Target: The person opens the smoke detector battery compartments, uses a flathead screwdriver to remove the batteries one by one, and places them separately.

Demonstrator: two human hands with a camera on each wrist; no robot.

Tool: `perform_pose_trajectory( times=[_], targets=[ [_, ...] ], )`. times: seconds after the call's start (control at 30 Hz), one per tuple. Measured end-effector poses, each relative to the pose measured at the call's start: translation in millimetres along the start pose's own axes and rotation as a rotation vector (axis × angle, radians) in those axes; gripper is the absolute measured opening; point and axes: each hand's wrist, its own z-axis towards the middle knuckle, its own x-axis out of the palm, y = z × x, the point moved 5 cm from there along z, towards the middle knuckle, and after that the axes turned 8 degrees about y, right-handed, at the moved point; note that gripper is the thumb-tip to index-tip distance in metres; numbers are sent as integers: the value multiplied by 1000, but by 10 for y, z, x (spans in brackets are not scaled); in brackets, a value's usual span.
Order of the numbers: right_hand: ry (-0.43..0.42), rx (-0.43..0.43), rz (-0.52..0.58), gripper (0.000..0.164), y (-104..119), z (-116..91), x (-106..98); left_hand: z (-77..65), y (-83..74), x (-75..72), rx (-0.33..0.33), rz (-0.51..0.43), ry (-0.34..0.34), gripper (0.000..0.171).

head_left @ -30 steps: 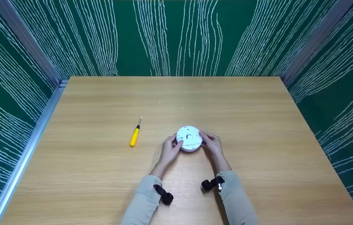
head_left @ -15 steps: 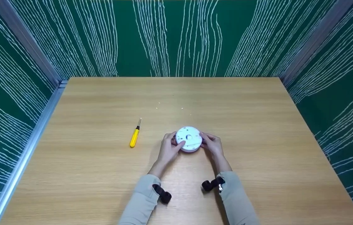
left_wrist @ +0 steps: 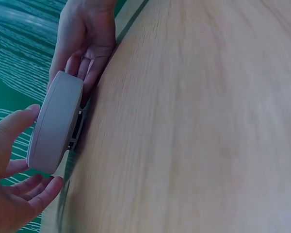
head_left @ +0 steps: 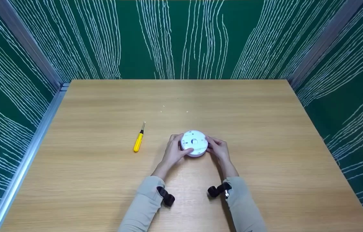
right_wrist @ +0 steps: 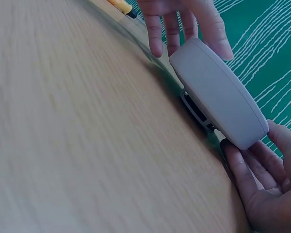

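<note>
A round white smoke detector [head_left: 189, 135] is held between both hands, its flat face with a central hole and small slots turned up. In the left wrist view its smooth side wall [left_wrist: 56, 124] shows, with a dark slotted part [right_wrist: 195, 108] underneath, close over the table. My left hand [head_left: 172, 153] is round its left side, thumb across the near edge of the upper face and the loosely spread fingers [left_wrist: 46, 194] at and below the rim. My right hand [head_left: 219, 149] grips the right side, thumb at the upper edge, fingers [right_wrist: 240, 167] beneath.
A screwdriver [head_left: 138, 141] with a yellow handle lies to the left on the wooden table [head_left: 258, 129], tip pointing away. Several tiny pale bits [head_left: 187, 111] lie farther back. Green walls [head_left: 130, 38] with white lines stand behind and on both sides.
My left hand has slid round the rim, its thumb moving right along the near edge and its fingers farther up the left side. Right hand and smoke detector stay nearly still.
</note>
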Motion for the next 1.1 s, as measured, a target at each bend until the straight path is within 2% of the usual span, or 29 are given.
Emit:
perform_pose_trajectory(
  times=[0.23,0.77,0.9,0.97,1.1],
  targets=[
    [-28,26,-26,36,-12,7,-5,22,-25,-7,13,32,29,71],
    [-24,49,-22,36,7,8,-2,70,-72,-39,4,65,73,69],
    [-14,15,-12,37,12,7,-2,75,-83,-58,28,60,56,68],
    [-10,1,-8,37,10,7,-2,97,-34,-40,63,67,37,68],
    [-11,-11,-2,36,1,8,-2,92,-47,-42,66,74,27,68]
  ],
)
